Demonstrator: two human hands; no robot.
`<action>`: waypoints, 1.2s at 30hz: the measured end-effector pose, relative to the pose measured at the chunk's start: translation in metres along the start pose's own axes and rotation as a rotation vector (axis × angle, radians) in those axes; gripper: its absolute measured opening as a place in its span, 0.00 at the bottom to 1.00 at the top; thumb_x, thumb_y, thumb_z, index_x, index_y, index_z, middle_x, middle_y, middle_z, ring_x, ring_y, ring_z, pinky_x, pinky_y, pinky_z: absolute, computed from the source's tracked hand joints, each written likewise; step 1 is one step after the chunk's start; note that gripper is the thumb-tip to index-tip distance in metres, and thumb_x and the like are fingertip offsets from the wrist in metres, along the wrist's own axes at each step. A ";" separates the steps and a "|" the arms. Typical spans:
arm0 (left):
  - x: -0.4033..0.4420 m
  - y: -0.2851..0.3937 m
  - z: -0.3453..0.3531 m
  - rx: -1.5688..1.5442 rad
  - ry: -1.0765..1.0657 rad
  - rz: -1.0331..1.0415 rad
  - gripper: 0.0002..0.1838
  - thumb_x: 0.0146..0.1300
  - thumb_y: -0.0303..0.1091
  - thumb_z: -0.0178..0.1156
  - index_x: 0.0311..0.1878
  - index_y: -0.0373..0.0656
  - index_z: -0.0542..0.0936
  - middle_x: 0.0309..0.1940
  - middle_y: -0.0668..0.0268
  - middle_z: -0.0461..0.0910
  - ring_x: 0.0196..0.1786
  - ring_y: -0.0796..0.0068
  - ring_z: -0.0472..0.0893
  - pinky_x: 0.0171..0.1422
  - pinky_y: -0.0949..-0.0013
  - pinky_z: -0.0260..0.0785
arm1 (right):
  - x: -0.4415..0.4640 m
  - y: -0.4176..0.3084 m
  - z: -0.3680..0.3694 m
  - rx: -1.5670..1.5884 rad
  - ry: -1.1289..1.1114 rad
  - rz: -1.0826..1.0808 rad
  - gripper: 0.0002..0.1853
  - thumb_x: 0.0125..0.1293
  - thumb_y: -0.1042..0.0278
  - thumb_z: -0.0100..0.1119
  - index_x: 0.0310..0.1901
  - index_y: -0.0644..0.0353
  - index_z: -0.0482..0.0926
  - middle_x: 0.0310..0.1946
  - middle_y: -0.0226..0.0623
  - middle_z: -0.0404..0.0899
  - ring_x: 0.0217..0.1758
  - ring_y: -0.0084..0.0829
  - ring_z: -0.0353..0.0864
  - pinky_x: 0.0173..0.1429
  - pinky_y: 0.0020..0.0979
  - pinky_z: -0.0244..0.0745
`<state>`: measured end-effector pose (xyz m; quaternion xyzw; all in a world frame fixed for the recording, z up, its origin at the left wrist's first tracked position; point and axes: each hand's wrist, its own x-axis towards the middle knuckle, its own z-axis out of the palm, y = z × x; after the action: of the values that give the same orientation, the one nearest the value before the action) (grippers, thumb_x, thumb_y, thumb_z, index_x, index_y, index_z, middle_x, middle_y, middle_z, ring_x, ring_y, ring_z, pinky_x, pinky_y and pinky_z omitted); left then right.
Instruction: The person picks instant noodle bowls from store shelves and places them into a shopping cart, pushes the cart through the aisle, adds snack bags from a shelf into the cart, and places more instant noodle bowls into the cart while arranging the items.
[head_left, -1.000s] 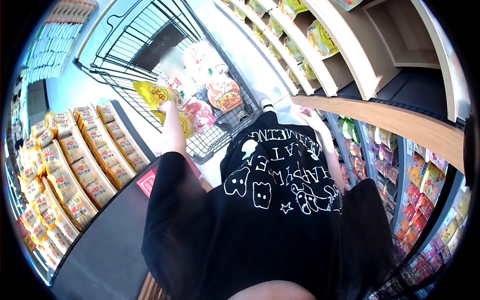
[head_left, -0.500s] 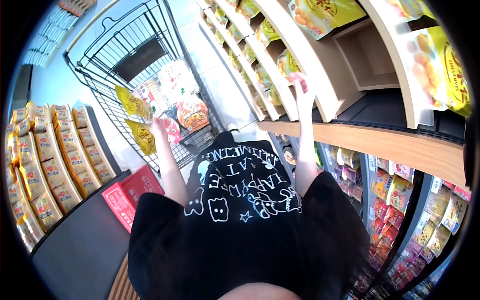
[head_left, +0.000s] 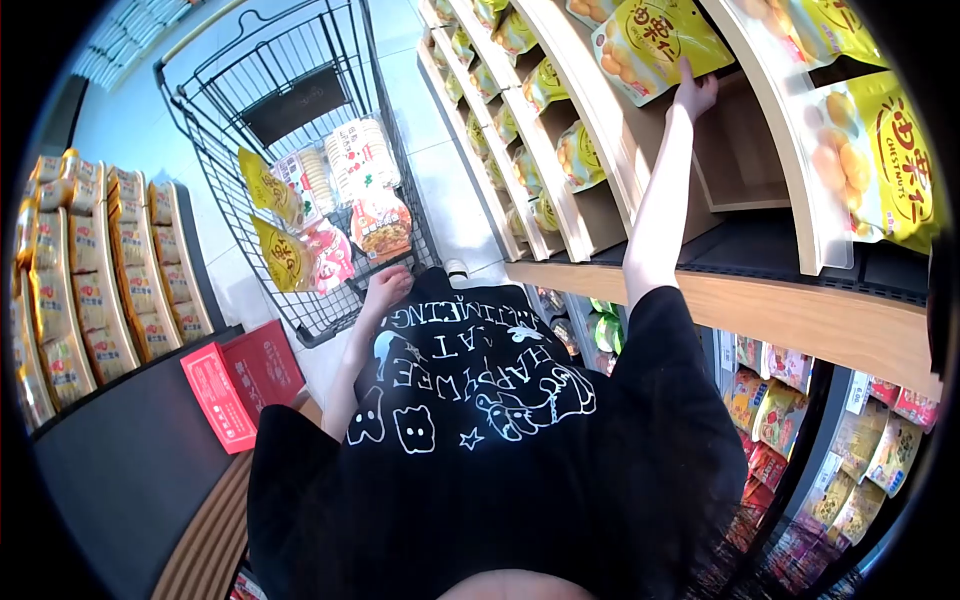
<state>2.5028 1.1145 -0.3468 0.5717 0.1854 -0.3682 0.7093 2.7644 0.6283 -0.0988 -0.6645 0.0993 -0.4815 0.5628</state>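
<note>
My right hand (head_left: 695,93) reaches up to the wooden shelf and is closed on the lower edge of a yellow chestnut bag (head_left: 650,45), one finger lying over its front. My left hand (head_left: 388,288) hangs by the near end of the shopping cart (head_left: 250,60), fingers curled with nothing visible in them. In the cart, two yellow bags (head_left: 275,255) stand along the left side. Beside them lie a pink packet (head_left: 328,255), an orange-red instant noodle pack (head_left: 380,225) and white stacked packages (head_left: 360,155).
More chestnut bags (head_left: 885,160) fill the slanted shelf compartments on the right, above a wooden ledge (head_left: 740,305). Packaged snacks (head_left: 780,420) hang below it. At left are rows of yellow packets (head_left: 95,270) and a red box (head_left: 240,385) on a dark counter.
My right hand has moved up and right along the shelf to a chestnut bag. My left hand has dropped back from beside the yellow bags toward the cart's near end.
</note>
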 end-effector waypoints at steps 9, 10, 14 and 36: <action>-0.003 0.017 0.006 0.197 0.135 0.193 0.17 0.61 0.33 0.46 0.52 0.38 0.68 0.44 0.64 0.75 0.41 0.81 0.74 0.43 0.80 0.65 | 0.008 -0.027 0.036 -0.004 0.164 0.048 0.16 0.43 0.78 0.66 0.35 0.72 0.75 0.33 0.41 0.78 0.29 0.28 0.76 0.32 0.30 0.73; -0.002 0.014 0.006 0.182 0.142 0.244 0.17 0.60 0.32 0.46 0.52 0.38 0.68 0.44 0.63 0.75 0.41 0.80 0.74 0.43 0.80 0.65 | -0.001 -0.040 0.037 -0.105 0.177 0.108 0.16 0.42 0.77 0.67 0.35 0.72 0.75 0.33 0.42 0.78 0.28 0.27 0.75 0.31 0.29 0.73; -0.012 0.020 0.009 0.276 0.207 0.373 0.16 0.59 0.30 0.48 0.51 0.36 0.69 0.43 0.61 0.75 0.42 0.77 0.75 0.44 0.77 0.66 | -0.044 -0.070 0.044 0.008 -0.016 -0.189 0.10 0.45 0.81 0.63 0.31 0.72 0.77 0.30 0.39 0.78 0.28 0.24 0.75 0.36 0.24 0.71; -0.147 0.196 0.054 1.234 0.409 0.617 0.15 0.46 0.34 0.62 0.39 0.40 0.77 0.28 0.57 0.77 0.32 0.63 0.78 0.37 0.69 0.68 | -0.308 -0.129 0.070 0.249 -1.441 0.488 0.11 0.45 0.85 0.54 0.32 0.62 0.79 0.35 0.36 0.78 0.41 0.27 0.76 0.47 0.25 0.70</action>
<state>2.5410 1.1241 -0.0989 0.9523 -0.0972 -0.0742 0.2796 2.6049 0.9267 -0.1456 -0.7051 -0.2030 0.2002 0.6493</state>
